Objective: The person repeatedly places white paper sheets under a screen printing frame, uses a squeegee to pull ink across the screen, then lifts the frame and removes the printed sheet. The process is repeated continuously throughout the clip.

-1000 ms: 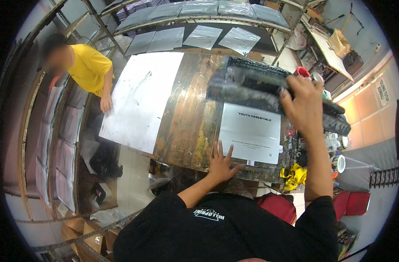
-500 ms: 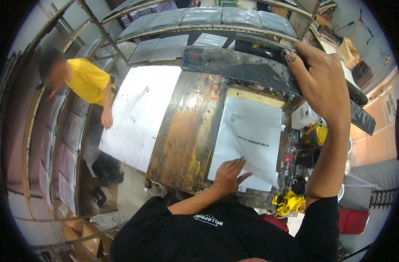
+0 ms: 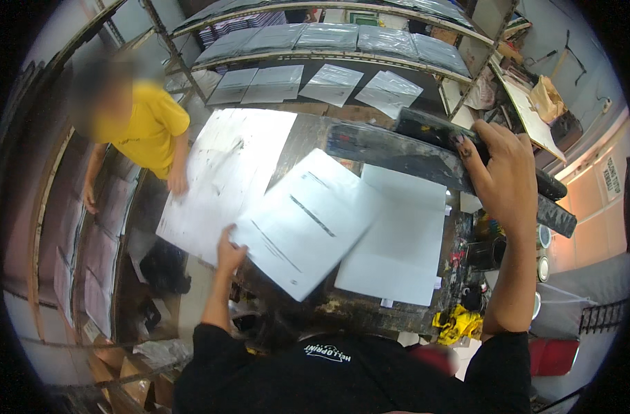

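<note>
The left hand (image 3: 232, 252) pinches the printed sheet (image 3: 315, 224) at its left edge; some fingers cannot be seen. The sheet slants rightward from that grip, above the table (image 3: 360, 310), its right corner overlapping the plain sheet (image 3: 398, 234), which lies farther right with small white tabs at its edges. The right hand (image 3: 505, 169) is closed around the black frame (image 3: 405, 150), which stretches leftward from this grip, past the plain sheet's far end, and bars the way there.

Beyond the left grip lies the white board (image 3: 239, 162), partly covered by the printed sheet; at its left side is a co-worker in a yellow shirt (image 3: 146, 131), one hand near its edge. Left of the left grip sits a black bag (image 3: 164, 270). Nearer than the right grip are a yellow cloth (image 3: 458, 324), tins (image 3: 543, 269) and a red chair (image 3: 556, 357); beyond both grips, a rack (image 3: 315, 58) holds wrapped packs (image 3: 327, 36).
</note>
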Motion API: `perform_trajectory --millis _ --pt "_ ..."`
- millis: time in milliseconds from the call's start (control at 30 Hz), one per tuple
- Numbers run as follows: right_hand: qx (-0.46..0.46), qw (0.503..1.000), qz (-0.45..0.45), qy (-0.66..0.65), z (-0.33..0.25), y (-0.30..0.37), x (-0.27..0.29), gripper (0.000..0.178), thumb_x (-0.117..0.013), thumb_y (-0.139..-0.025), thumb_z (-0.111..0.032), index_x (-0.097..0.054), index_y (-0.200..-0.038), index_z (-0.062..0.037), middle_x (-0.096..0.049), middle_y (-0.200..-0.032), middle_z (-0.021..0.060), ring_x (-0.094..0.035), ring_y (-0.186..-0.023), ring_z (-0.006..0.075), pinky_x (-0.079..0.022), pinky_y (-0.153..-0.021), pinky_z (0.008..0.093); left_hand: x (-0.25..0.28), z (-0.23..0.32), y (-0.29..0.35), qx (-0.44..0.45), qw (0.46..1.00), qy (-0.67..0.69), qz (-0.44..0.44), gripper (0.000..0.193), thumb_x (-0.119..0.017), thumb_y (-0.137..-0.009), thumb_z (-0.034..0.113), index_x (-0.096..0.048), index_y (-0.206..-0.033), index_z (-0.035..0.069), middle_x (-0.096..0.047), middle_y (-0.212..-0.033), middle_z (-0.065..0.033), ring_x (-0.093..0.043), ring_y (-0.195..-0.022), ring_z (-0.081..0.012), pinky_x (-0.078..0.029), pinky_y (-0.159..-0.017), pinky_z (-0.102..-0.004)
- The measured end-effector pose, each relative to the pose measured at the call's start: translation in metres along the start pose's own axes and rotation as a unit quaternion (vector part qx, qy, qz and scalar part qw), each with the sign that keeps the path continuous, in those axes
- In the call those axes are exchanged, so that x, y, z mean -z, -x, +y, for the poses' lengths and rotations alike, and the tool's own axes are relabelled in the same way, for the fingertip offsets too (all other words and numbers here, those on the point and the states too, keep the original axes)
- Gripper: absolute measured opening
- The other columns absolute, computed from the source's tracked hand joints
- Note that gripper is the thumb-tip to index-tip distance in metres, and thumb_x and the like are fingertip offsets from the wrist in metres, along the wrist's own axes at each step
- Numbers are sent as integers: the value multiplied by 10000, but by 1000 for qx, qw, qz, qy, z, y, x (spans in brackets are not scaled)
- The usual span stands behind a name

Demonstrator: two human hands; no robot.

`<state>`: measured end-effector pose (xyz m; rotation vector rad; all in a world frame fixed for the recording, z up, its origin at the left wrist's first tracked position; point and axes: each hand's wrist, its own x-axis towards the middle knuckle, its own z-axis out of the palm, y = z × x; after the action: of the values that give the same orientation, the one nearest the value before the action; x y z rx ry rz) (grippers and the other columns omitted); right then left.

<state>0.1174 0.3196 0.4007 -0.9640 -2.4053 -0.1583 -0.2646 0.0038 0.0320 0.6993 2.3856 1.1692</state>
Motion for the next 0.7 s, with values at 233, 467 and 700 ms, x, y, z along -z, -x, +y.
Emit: perform_trajectory --millis 233,467,700 --pt "27 999 15 -36 -17 34 -12 375 -640 -928 -366 -626 -999 2 -636 -883 201 -597 -882 399 -417 -845 472 125 -106 -113 62 933 -319 154 797 -828 -754 236 -491 -1457 71 -637 -1318 -232 -565 -1295 -362 -416 -1119 -439" --pt "3 999 -51 -7 -24 113 -41 550 -704 -869 -328 -575 -1313 -31 -625 -1062 238 -571 -1002 420 -436 -889 516 -56 196 128 -129 824 389 -392 766 -665 -971 378 -289 -1521 1 -399 -1551 -204 -388 -1433 -311 -357 -1174 -435" --pt "-23 942 -307 -136 5 287 -157 381 -747 -843 -434 -724 -1037 -106 -696 -980 147 -653 -950 372 -512 -810 510 -118 100 213 327 710 543 -308 1125 -458 -895 795 33 -1596 65 -195 -1582 -326 -308 -1465 -448 -381 -1168 -515"
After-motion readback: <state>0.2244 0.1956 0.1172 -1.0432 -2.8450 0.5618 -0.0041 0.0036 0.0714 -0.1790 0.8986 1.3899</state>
